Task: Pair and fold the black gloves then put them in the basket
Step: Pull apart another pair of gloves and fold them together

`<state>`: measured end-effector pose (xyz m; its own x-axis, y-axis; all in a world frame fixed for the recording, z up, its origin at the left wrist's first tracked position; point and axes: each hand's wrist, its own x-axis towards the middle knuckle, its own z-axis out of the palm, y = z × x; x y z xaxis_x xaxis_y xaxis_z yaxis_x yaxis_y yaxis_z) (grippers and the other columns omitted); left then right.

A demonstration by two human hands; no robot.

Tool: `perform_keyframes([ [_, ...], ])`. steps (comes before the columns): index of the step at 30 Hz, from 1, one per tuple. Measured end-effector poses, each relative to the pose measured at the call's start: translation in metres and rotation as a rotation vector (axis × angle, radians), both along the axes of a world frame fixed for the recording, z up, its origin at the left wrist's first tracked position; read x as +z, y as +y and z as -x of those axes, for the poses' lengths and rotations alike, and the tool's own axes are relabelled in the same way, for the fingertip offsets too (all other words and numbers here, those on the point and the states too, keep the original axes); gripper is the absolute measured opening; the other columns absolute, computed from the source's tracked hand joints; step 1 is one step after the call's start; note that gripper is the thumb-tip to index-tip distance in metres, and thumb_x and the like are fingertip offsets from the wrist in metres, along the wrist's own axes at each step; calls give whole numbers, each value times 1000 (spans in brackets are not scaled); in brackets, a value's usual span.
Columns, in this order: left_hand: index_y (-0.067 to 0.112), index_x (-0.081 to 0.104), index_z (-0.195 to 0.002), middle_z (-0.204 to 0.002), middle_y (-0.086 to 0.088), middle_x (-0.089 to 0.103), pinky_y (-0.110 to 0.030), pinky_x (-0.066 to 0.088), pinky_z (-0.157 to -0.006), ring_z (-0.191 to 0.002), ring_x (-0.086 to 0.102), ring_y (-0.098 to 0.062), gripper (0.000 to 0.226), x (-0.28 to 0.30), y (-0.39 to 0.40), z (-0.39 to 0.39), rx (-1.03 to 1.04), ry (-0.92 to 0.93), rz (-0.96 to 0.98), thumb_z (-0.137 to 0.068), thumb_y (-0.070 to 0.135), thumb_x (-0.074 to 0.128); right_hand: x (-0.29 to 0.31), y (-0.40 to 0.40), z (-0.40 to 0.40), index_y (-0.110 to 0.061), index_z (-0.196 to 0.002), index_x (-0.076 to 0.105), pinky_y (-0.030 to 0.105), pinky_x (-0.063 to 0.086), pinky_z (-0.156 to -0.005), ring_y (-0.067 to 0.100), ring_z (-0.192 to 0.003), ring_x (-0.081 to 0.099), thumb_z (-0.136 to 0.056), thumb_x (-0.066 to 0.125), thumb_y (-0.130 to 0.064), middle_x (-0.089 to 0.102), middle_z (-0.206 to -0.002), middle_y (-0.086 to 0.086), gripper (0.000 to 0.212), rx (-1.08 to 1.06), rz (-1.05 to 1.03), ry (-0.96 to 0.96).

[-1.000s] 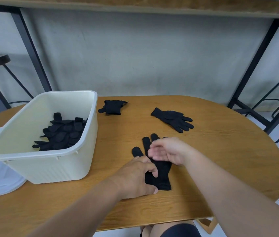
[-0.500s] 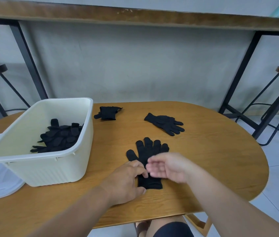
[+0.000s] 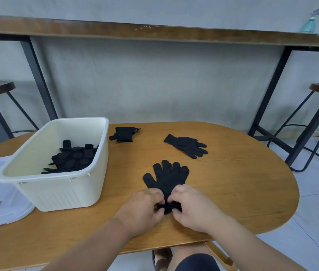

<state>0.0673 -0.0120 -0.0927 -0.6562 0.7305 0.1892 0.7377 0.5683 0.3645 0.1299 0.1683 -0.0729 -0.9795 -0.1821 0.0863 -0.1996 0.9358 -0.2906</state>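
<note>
Your left hand [image 3: 143,208] and right hand [image 3: 192,208] are both curled shut on the cuff of the stacked gloves [image 3: 167,178], which lie flat on the worktop [image 3: 242,182] with fingers toward 12 o'clock, probably so the cuff can be rolled or folded forward. The basket [image 3: 61,192] sits at 9 o'clock, already holding gloves. A folded pair [image 3: 124,133] and a loose glove [image 3: 187,145] wait at 12 to 1 o'clock. Your knuckles hide the cuff; the stack's layers cannot be told apart.
</note>
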Motion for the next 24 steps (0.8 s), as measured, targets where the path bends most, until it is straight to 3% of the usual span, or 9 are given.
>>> perform_keyframes([
  [3, 30, 60, -107, -113, 22, 52, -18, 45, -88, -99, 48, 2, 32, 0, -2, -2, 9, -63, 0, -84, 52, 57, 1, -4, 3, -27, -119, 64, 26, 46, -89, 9, -106, 51, -93, 51, -26, 59, -112, -9, 29, 8, -48, 61],
  [7, 32, 57, -108, -109, 19, 53, -25, 46, -91, -101, 48, 0, 18, -2, -2, -4, 35, -72, -8, -90, 33, 58, 6, -1, 6, -32, -93, 70, 33, 56, -75, 8, -79, 61, -83, 61, -25, 65, -90, -12, 15, -143, 263, -73],
  [11, 35, 60, -105, -99, 15, 58, -21, 47, -81, -90, 52, -1, 13, 0, -1, -4, 81, -115, -43, -95, 35, 52, 2, 5, -2, -34, -121, 63, 26, 46, -93, 2, -106, 47, -82, 62, -35, 53, -115, -19, 39, -14, 137, -157],
  [13, 35, 60, -106, -96, 12, 56, -18, 44, -72, -83, 53, -2, 14, 3, -2, -3, 122, -171, -60, -96, 39, 51, 0, 6, -6, -32, -125, 61, 22, 42, -95, 0, -106, 41, -88, 60, -32, 53, -118, -19, 37, 0, 82, -101],
  [16, 33, 60, -100, -83, 9, 61, -19, 44, -63, -70, 55, -3, 10, 5, -2, 0, 165, -296, -115, -97, 38, 51, 0, 6, -4, -32, -106, 68, 28, 48, -86, 4, -92, 51, -94, 57, -29, 63, -100, -16, 16, -78, 221, -87],
  [18, 33, 60, -98, -83, 8, 66, -23, 51, -68, -73, 60, -4, 10, 8, -1, 3, 197, -357, -154, -97, 37, 51, 3, 6, 4, -34, -94, 68, 29, 50, -76, 9, -82, 59, -95, 58, -32, 66, -87, -10, 11, -164, 417, -199],
  [21, 31, 60, -97, -84, 5, 68, -31, 54, -73, -76, 64, -9, 11, 9, 5, 11, 254, -412, -186, -97, 36, 51, 2, 6, 20, -28, -89, 68, 30, 50, -72, 11, -73, 59, -96, 57, -35, 66, -80, -4, 15, -260, 505, -251],
  [24, 26, 61, -97, -76, 4, 63, -28, 46, -61, -66, 57, -9, 13, 8, 14, 22, 316, -434, -168, -98, 34, 51, 0, 6, 33, -11, -90, 68, 32, 45, -65, 14, -64, 54, -96, 57, -37, 58, -69, 1, 29, -334, 505, -261],
])
